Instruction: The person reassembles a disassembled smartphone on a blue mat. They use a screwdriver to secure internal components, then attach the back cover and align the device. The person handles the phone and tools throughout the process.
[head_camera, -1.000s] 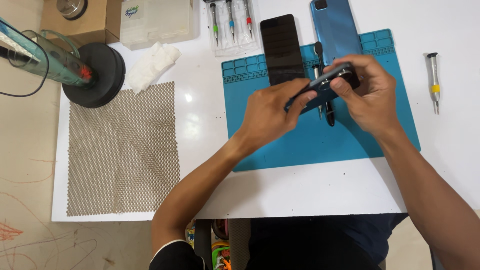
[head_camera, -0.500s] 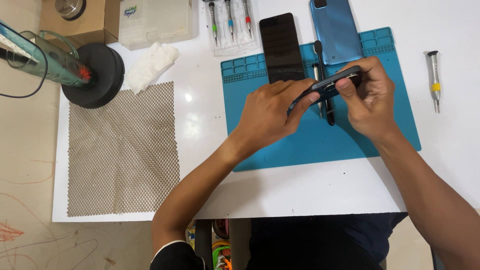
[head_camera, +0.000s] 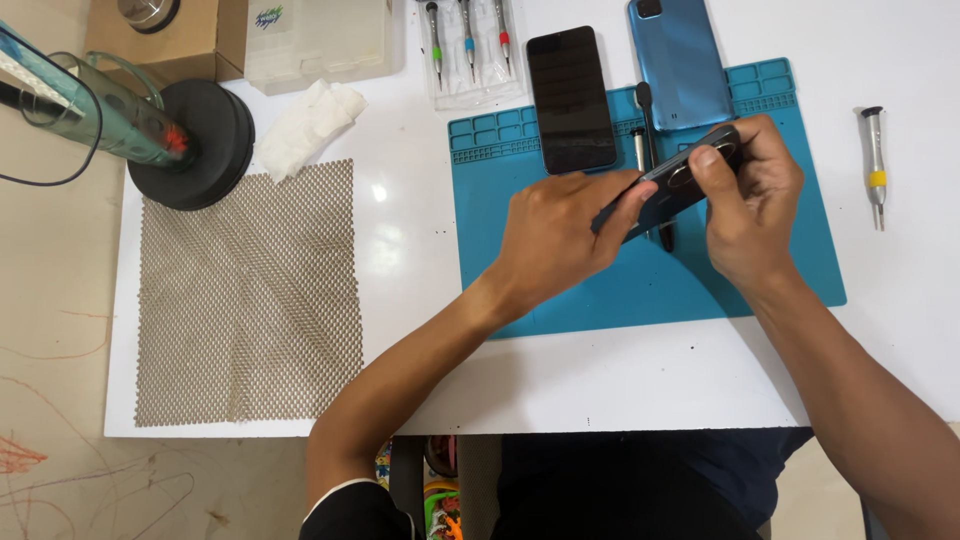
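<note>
I held the dark phone (head_camera: 668, 183) tilted above the blue mat (head_camera: 640, 290), between both hands. My left hand (head_camera: 560, 235) was curled shut on its lower left end, fingers wrapped around the edge. My right hand (head_camera: 748, 205) gripped the far right end, thumb pressed on the back by the camera ring. A black screen panel (head_camera: 570, 98) lay just beyond, on the mat's far edge.
</note>
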